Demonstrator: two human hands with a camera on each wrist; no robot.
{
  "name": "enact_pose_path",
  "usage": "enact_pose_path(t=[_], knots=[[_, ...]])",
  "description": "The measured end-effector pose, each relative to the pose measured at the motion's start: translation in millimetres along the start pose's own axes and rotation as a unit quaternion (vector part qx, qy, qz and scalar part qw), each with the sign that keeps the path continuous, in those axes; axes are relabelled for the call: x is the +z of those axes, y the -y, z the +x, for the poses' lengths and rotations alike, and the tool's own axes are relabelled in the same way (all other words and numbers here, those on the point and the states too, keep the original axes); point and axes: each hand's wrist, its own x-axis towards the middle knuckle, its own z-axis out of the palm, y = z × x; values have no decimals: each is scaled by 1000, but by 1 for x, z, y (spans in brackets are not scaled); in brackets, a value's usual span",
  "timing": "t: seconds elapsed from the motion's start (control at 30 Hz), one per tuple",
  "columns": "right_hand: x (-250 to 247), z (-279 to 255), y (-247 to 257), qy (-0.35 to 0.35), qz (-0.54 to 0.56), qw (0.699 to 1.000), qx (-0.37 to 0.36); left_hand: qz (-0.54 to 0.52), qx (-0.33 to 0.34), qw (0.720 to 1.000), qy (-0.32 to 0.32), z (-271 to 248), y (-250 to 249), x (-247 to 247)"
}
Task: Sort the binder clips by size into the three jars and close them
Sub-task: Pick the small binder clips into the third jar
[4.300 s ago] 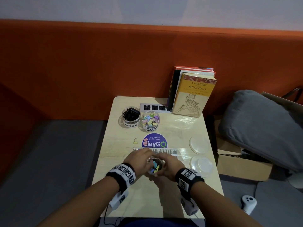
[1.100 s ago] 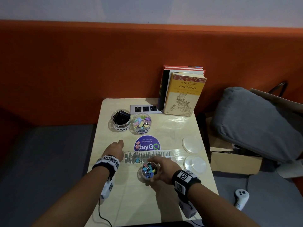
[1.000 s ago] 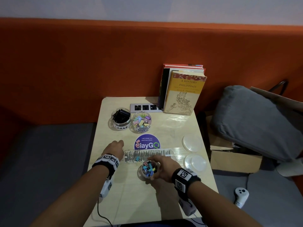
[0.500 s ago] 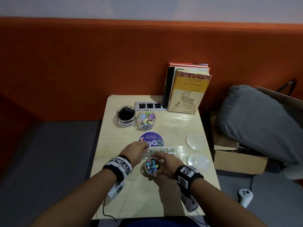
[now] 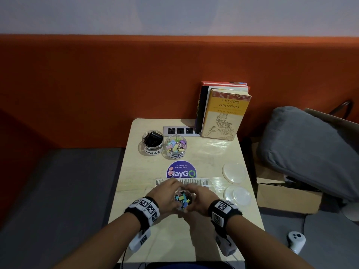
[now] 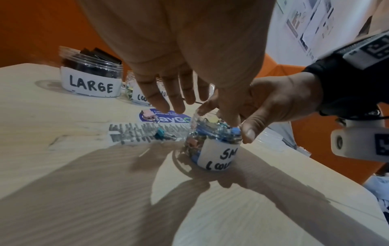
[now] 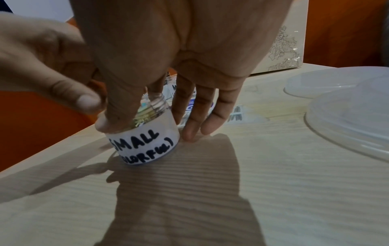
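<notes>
The small jar (image 5: 182, 199), labelled SMALL and full of coloured binder clips, stands open near the table's front edge. My right hand (image 5: 197, 196) grips it, thumb on one side and fingers (image 7: 189, 128) on the other. My left hand (image 5: 170, 189) hovers over its mouth with fingers straight and the thumb (image 6: 230, 116) pointing down into it. A pink clip (image 6: 150, 114) lies on the purple sticker (image 5: 181, 171). A teal clip (image 6: 161, 133) lies on the barcode strip. The LARGE jar (image 5: 152, 143) and the medium jar (image 5: 175, 147) stand open at the back.
Two clear lids (image 5: 234, 172) (image 5: 238, 195) lie at the table's right edge. Books (image 5: 223, 111) and a power strip (image 5: 180, 131) stand at the back. A grey cushion (image 5: 310, 148) and a cardboard box sit off to the right.
My left hand reached to the table's left side where a yellow clip lay, then came back over the small jar; that clip is gone from its spot. My right hand kept hold of the jar.
</notes>
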Motion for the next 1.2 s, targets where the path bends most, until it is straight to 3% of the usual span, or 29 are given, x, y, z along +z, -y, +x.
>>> enact_pose_path(t=[0.1,0.33,0.57,0.9,1.07,1.2], knots=[[3,4,6,-9,-2,1000,-15,-9,-14,1000,23,-3,8,5],[16,14,16,2,-44,999,-31,12,-79,997,3,-15,28,9],[3,24,6,-73,-107,991,18,5,-143,990,-15,-31,50,3],[20,43,25,10,-166,984,-63,0,-197,980,-37,-46,73,-6],[32,55,41,-3,-233,972,-31,-61,-174,982,-38,-62,89,0],[40,57,48,-25,-261,965,-29,-51,-153,986,-34,-66,99,-1]])
